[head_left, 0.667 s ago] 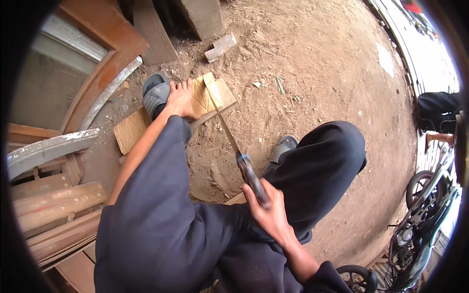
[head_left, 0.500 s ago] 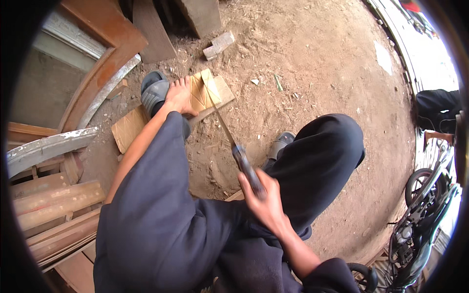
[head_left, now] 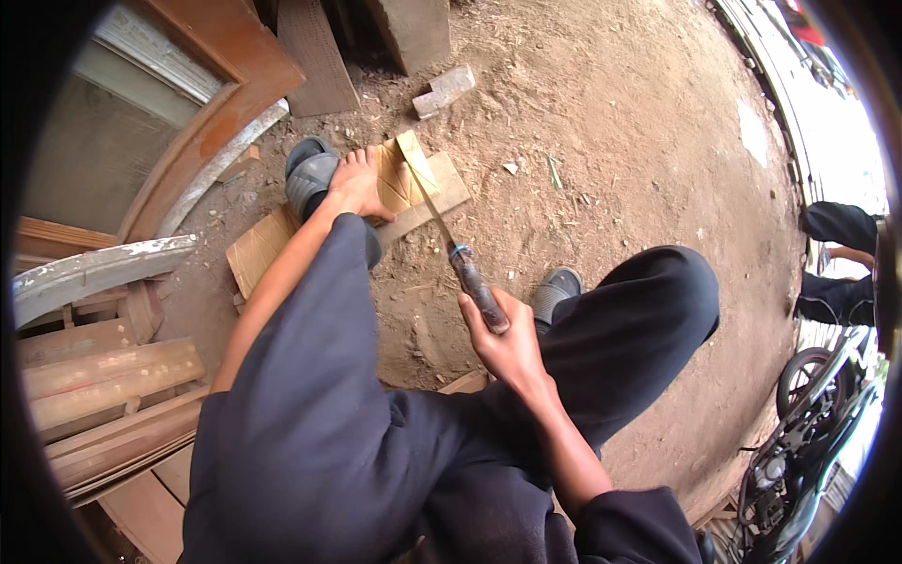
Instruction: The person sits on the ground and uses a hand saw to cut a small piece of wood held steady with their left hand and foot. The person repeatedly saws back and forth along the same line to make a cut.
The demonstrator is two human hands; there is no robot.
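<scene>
Right grip (head_left: 512, 350): closed around the handle of a narrow metal saw with a mottled brown handle and a blue band (head_left: 458, 256). Left grip (head_left: 355, 188): fingers spread and resting on a gold-yellow flat wooden board with dark crossing lines (head_left: 390, 180), not clenched.

Hazards, largest item first:

Brown bare-earth ground (head_left: 611, 169): loose and littered; workpiece support could rock if the soil gives way.

Board: in front of the person, beside and apparently beneath the left foot, partly over a plain light-brown wooden block (head_left: 451, 181). Uneven hand or foot pressure could tilt or turn it.

Saw: blade crosses the board's right part. Sideways twist could bind or bend the thin blade; a jump could carry its edge toward the nearby left thumb.

Grey ribbed sandal (head_left: 312, 179), left foot: sole slippage could loosen the board.

Narrow board strip right of the blade (head_left: 415, 154): could splinter if poorly supported.

Markings: no brand, label or lettering is legible on saw, board or sandal. Board lines form a pattern, not text.
</scene>
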